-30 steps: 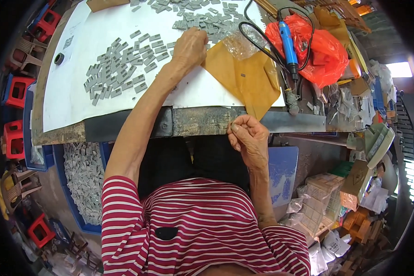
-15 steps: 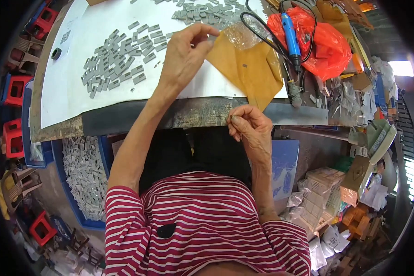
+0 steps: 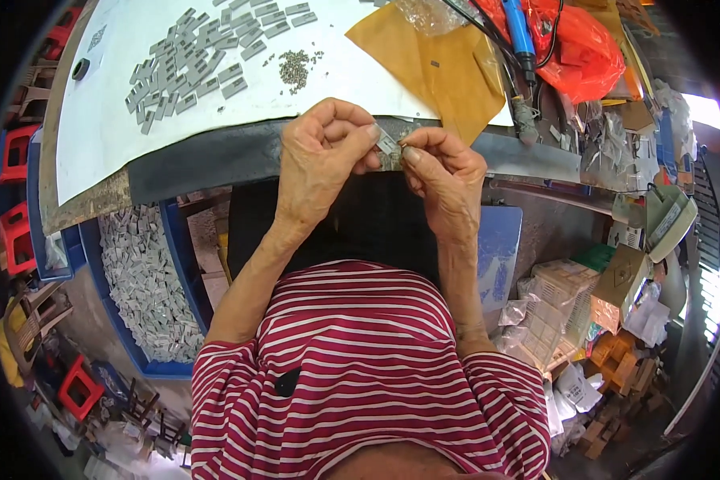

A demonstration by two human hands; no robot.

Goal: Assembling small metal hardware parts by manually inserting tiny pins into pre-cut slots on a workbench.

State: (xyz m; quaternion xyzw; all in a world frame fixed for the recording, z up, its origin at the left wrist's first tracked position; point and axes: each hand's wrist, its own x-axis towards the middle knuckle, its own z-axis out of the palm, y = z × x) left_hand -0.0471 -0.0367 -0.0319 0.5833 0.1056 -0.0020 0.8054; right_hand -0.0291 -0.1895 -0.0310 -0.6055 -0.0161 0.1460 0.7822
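Over the near edge of the worktable, my left hand (image 3: pixel 322 160) pinches a small grey rectangular block (image 3: pixel 387 145) between thumb and fingers. Close against the block's right end is my right hand (image 3: pixel 446 172), its thumb and forefinger pressed together; a tiny dark thing may sit at their tips, too small to name. Beyond my hands, a heap of tiny metal pieces (image 3: pixel 294 70) lies on the white sheet (image 3: pixel 312 108). Many more grey blocks (image 3: pixel 186 64) are spread to its left.
A brown paper piece (image 3: pixel 424 56) covers the sheet's right part. Beside it are a blue electric screwdriver (image 3: pixel 520 36) with a cable and a red plastic bag (image 3: pixel 588 64). Below the table at left stands a blue bin (image 3: pixel 124 316) full of grey pieces. A black ring (image 3: pixel 80 69) lies far left.
My left hand has come back from the far blocks toward me, now with a grey block. My right hand has risen to meet it. The view has shifted, and the tiny metal heap is uncovered.
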